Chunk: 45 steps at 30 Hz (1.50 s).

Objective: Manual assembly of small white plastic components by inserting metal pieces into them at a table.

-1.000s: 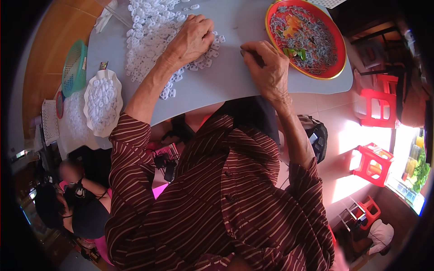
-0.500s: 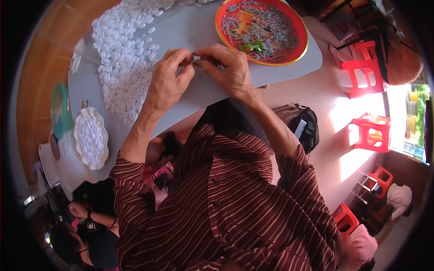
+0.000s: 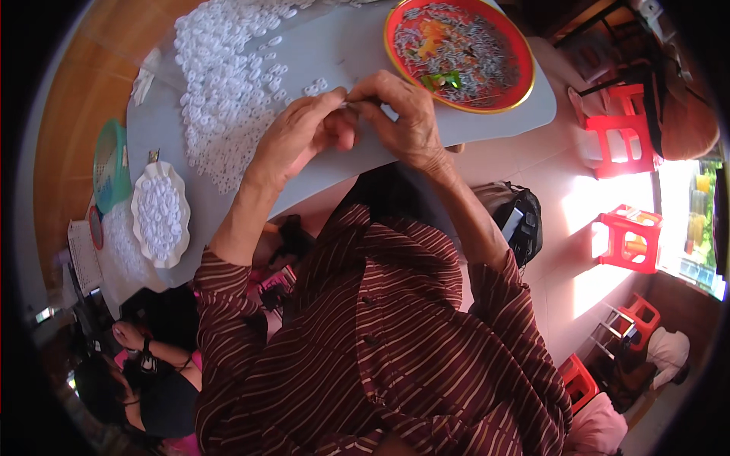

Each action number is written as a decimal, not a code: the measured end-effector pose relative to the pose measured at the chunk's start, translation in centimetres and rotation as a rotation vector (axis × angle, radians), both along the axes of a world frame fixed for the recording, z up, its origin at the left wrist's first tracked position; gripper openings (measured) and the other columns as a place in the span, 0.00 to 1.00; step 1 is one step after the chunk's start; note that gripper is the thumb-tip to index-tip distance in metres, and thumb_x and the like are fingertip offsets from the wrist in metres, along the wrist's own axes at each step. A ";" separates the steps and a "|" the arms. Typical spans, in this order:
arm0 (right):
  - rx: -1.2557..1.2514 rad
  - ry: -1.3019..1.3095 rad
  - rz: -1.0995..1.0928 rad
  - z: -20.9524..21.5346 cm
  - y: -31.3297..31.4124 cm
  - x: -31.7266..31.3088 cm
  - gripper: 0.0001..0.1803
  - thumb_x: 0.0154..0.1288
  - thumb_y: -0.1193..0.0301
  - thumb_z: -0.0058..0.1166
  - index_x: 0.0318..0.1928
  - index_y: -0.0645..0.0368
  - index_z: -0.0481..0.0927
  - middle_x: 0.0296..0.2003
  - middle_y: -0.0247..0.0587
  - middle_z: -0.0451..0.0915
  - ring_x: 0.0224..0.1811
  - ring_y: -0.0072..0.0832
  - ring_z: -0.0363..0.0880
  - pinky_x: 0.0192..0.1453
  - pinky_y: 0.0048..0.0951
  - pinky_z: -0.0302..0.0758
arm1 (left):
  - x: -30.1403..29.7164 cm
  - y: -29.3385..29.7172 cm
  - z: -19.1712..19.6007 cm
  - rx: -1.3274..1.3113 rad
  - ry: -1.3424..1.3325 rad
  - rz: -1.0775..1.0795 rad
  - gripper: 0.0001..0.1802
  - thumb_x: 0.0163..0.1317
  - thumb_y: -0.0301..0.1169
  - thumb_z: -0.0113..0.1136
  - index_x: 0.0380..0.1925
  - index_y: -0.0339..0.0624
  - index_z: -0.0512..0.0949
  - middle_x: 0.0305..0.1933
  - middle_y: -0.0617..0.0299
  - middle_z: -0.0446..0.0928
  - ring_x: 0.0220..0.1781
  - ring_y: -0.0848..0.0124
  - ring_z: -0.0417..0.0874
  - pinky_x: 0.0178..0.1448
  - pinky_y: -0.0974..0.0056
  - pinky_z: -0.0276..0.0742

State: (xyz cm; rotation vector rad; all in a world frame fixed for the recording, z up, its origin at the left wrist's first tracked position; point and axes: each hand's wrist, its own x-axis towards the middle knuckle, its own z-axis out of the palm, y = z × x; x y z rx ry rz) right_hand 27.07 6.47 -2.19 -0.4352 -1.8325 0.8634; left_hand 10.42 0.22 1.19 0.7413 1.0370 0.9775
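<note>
Above the grey table (image 3: pixel 334 57), my left hand (image 3: pixel 300 133) and my right hand (image 3: pixel 399 114) meet at the fingertips. Both are pinched closed on something too small to make out. To the left of them spreads a large heap of small white oval plastic pieces (image 3: pixel 220 83) with holes, and a few strays lie just beyond my left fingers. Right of my right hand sits a red round tray (image 3: pixel 525 61) with a gold rim. It holds many small grey metallic pieces (image 3: pixel 487 57), an orange item (image 3: pixel 433 34) and a green one (image 3: pixel 441 80).
A white scalloped dish (image 3: pixel 182 247) of white pieces stands at the table's left, by a green basket (image 3: pixel 112 163). Another person (image 3: pixel 163 395) sits at lower left. Red stools (image 3: pixel 631 237) and a black bag (image 3: pixel 525 228) are on the floor at right.
My left hand has turned, its lower fingers now curled below the pinch. Both hands have shifted slightly right, and the whole view has shifted a little too.
</note>
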 end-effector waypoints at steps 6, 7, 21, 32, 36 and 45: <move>-0.225 0.036 0.067 0.1 -0.2 0.3 0.08 0.56 0.84 0.56 0.38 0.65 0.79 0.32 0.37 0.80 0.33 0.23 0.80 0.36 0.23 0.77 | -0.4 0.2 -1.3 0.120 -0.102 0.073 0.10 0.64 0.32 0.54 0.34 0.35 0.77 0.24 0.62 0.74 0.30 0.71 0.76 0.40 0.68 0.73; -0.391 0.070 0.066 0.0 -0.3 0.2 0.08 0.58 0.82 0.56 0.40 0.65 0.79 0.33 0.36 0.81 0.34 0.21 0.79 0.37 0.22 0.77 | -0.2 0.1 -1.5 0.159 -0.069 0.118 0.09 0.64 0.31 0.55 0.35 0.35 0.78 0.25 0.62 0.75 0.30 0.72 0.76 0.40 0.68 0.73; -0.503 0.027 0.180 -0.8 0.7 0.5 0.06 0.63 0.76 0.56 0.39 0.65 0.80 0.30 0.33 0.80 0.31 0.17 0.76 0.38 0.19 0.75 | 1.4 -0.7 -1.4 0.302 0.268 0.135 0.10 0.63 0.32 0.54 0.31 0.37 0.78 0.25 0.64 0.77 0.29 0.78 0.75 0.37 0.72 0.69; -0.581 0.147 0.219 -1.0 0.5 0.4 0.08 0.62 0.75 0.57 0.41 0.64 0.80 0.31 0.32 0.81 0.33 0.16 0.76 0.41 0.19 0.75 | 2.6 -1.0 -2.2 0.333 0.214 0.301 0.10 0.61 0.32 0.54 0.26 0.38 0.78 0.20 0.65 0.74 0.26 0.80 0.72 0.37 0.73 0.67; -0.538 0.059 0.194 -0.7 0.5 0.7 0.07 0.62 0.75 0.57 0.40 0.65 0.80 0.31 0.32 0.80 0.33 0.16 0.75 0.41 0.19 0.75 | 2.5 -1.0 -1.6 0.291 0.257 0.226 0.10 0.61 0.32 0.54 0.24 0.39 0.76 0.20 0.66 0.73 0.26 0.80 0.72 0.36 0.73 0.67; -0.565 0.184 0.206 -0.9 0.5 0.3 0.08 0.63 0.75 0.56 0.42 0.64 0.79 0.31 0.31 0.80 0.35 0.15 0.76 0.42 0.19 0.74 | 2.9 -0.9 -2.7 0.383 0.352 0.312 0.11 0.61 0.33 0.54 0.26 0.38 0.77 0.19 0.67 0.73 0.25 0.81 0.72 0.35 0.73 0.67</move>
